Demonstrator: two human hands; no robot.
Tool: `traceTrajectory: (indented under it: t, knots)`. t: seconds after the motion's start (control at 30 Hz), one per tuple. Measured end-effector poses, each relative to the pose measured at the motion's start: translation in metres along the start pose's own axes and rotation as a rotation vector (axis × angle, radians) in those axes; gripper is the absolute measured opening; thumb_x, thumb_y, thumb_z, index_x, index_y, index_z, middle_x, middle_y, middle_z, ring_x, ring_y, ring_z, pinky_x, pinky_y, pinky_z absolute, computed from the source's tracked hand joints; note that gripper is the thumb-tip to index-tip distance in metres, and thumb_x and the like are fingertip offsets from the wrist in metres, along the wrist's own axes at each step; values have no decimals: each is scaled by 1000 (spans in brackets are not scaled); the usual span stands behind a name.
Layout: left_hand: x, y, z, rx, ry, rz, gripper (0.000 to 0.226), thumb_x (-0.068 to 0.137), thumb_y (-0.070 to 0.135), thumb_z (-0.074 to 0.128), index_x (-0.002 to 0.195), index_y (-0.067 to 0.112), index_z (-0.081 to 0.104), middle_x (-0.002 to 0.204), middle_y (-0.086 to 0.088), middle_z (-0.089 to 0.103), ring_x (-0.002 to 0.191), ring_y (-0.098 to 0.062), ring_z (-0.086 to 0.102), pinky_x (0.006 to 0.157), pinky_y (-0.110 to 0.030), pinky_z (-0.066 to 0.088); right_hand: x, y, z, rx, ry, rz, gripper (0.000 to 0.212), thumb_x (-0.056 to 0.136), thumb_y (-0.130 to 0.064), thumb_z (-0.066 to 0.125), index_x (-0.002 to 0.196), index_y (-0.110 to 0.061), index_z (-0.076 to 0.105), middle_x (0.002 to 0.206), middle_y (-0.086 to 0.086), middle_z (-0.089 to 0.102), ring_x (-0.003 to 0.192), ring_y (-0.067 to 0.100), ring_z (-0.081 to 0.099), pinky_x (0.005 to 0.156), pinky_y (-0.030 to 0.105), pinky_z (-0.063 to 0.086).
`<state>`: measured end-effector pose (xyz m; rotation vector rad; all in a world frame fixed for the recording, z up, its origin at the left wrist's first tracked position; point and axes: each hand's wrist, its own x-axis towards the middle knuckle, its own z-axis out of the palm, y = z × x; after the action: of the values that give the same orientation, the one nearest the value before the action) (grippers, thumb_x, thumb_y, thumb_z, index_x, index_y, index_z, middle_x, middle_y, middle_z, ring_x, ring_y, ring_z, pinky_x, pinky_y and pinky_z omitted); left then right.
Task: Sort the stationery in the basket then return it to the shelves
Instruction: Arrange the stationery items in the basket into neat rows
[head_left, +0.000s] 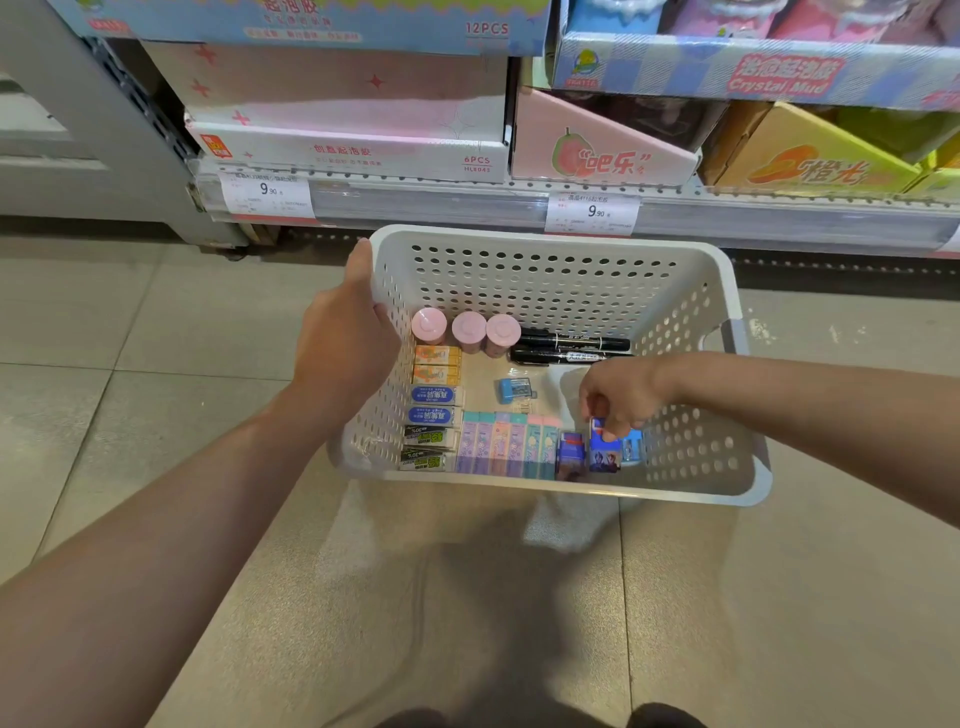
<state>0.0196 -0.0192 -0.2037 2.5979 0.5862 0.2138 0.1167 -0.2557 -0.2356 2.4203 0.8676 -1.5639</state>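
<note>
Blue card pack (604, 453) pinched upright in my right hand (621, 397), low in the white basket (737, 415) near its right wall, beside pastel erasers (506, 447). Left hand (345, 338) grips the basket's left rim. Basket sits on the floor below the shelf (467, 200).

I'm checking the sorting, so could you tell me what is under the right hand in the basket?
The right hand pinches an upright blue card pack in the white basket. Another pack stands beside it; the one behind is partly covered.
</note>
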Motion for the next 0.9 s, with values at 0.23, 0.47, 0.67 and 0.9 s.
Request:
traceTrajectory:
  t: [0.23, 0.47, 0.67, 0.9]
  knots:
    - [-1, 2, -1, -3, -7, -3, 57, 92, 4, 45, 145, 13, 26, 108, -19, 64, 82, -30, 58, 63, -35, 46, 7, -4, 12, -163, 103, 25, 38, 80, -19, 73, 115, -7, 62, 117, 7, 63, 108, 22, 59, 83, 25, 45]
    - [-1, 3, -2, -5, -13, -5, 56, 92, 4, 44, 144, 14, 27, 109, -20, 64, 80, -30, 56, 62, -34, 44, 15, -8, 20, -279, 133, 29, 32, 82, -19, 72, 111, -7, 65, 114, 7, 65, 107, 21, 60, 78, 23, 43]
    - [-3, 5, -4, -19, -27, -11, 56, 92, 4, 44, 144, 14, 27, 111, -19, 63, 77, -25, 52, 61, -32, 43, 15, -6, 16, -272, 160, 1, 23, 85, -12, 66, 108, -8, 66, 112, 7, 66, 104, 19, 60, 82, 24, 46]
    - [-3, 6, -5, -26, -28, -23, 56, 92, 3, 44, 144, 14, 27, 112, -19, 63, 77, -24, 51, 60, -32, 43, -7, -15, 16, -636, 107, 196, 60, 83, -34, 69, 132, -9, 43, 126, 3, 54, 113, 24, 56, 80, 30, 47]
